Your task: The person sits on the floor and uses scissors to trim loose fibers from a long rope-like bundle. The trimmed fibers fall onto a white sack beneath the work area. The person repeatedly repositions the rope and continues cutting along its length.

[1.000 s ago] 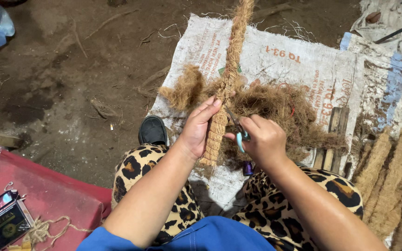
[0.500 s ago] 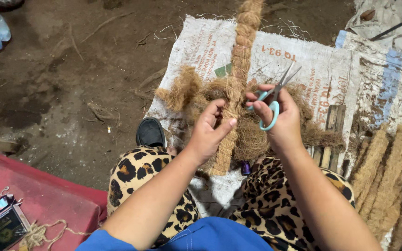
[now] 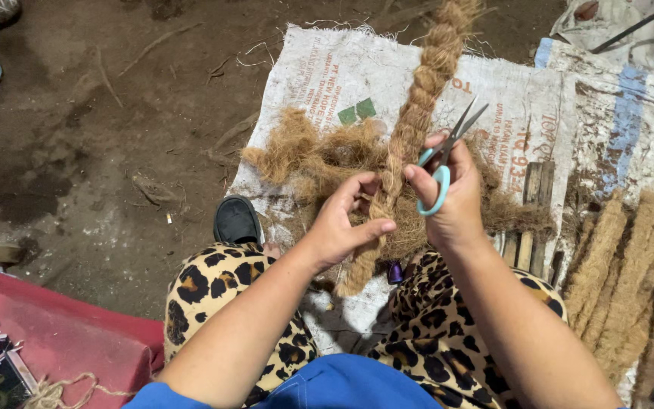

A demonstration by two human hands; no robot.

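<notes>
**Hands on braid, scissors up**

Left hand pinches the coir braid between thumb and fingertips, low on its length, just above the loose tail end. Right hand is curled shut through the handles of the blue-handled scissors, blades slightly parted and pointing toward 1 o'clock, tips just beside the braid at its 3 o'clock side. The two hands sit close, with the braid between them.

Braid runs from the lap up toward 12 o'clock, out of frame at the top. Beneath it lies loose coir fibre, a heap spreading to 9 and 3 o'clock over a white woven sack. Finished braids are stacked at 4 o'clock. A dark shoe sits at 8 o'clock of the left hand, and a red cloth lies far out at 8 o'clock.

Risk, as judged: the blades stand near the left fingertips, so a slip of the grip could nick them. A cut too near the plait could sever a strand and let the tail unravel. Loose fibre may snag in the blades.
</notes>
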